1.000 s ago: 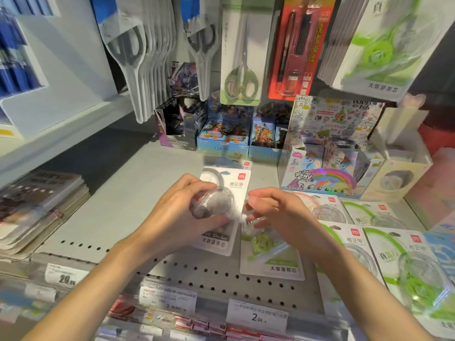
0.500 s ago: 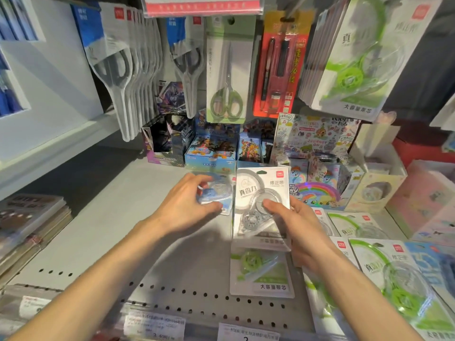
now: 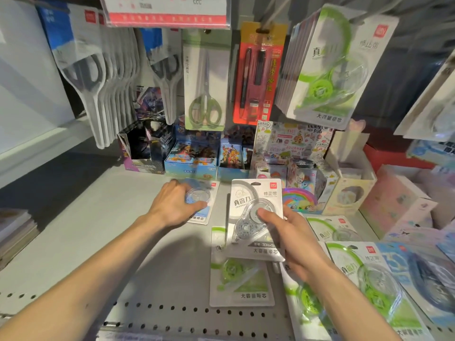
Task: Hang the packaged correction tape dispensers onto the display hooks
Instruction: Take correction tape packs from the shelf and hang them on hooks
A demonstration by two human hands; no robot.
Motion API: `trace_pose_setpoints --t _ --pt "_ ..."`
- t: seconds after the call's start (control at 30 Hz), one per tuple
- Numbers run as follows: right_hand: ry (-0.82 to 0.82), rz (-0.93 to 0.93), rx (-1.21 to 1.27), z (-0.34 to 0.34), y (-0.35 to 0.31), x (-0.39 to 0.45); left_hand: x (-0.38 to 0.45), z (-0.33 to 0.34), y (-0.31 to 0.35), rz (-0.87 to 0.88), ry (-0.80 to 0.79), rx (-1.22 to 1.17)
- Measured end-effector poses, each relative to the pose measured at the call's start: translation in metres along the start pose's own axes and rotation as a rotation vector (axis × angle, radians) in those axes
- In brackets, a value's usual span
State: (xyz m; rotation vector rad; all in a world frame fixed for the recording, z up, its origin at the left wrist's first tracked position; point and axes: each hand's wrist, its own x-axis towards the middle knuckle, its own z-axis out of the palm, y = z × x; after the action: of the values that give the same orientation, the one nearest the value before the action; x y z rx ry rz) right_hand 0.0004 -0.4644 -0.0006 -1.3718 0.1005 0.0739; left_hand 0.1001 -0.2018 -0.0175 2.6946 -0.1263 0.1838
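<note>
Grey "修正带" pack (image 3: 256, 217) in right hand (image 3: 293, 242); left hand (image 3: 172, 205) grips blue pack (image 3: 200, 200).

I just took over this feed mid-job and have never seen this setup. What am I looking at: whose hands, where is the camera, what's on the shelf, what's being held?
No machine here: these are a person's two bare hands, seen from one wide-angle camera worn on the head, looking forward and down.

The right hand holds up a grey-and-white correction tape pack, thumb on its clear bubble. The left hand grips a blue correction tape pack lying on the grey shelf.

A green correction tape pack lies flat below the held one, with more green packs to the right. Above, a row of green packs hanging shows where they go, beside hanging scissors.
</note>
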Motion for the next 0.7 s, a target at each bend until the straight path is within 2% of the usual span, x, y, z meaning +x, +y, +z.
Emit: trace_pose_setpoints --t 0.2,0.4,0.57,0.7 --pt "0.013 0.029 -0.002 0.007 0.000 0.002 -0.034 -0.027 -0.006 0.053 0.119 -0.136" --pt "-0.087 0.062 0.012 0.033 -0.009 0.007 -0.079 -0.055 0.022 0.103 0.168 -0.266" --pt "-0.242 0.011 0.065 0.049 -0.025 -0.002 -0.100 -0.065 0.058 0.183 0.216 -0.261" --pt "-0.255 -0.093 0.054 0.041 -0.040 -0.010 -0.110 -0.073 0.075 0.233 0.289 -0.283"
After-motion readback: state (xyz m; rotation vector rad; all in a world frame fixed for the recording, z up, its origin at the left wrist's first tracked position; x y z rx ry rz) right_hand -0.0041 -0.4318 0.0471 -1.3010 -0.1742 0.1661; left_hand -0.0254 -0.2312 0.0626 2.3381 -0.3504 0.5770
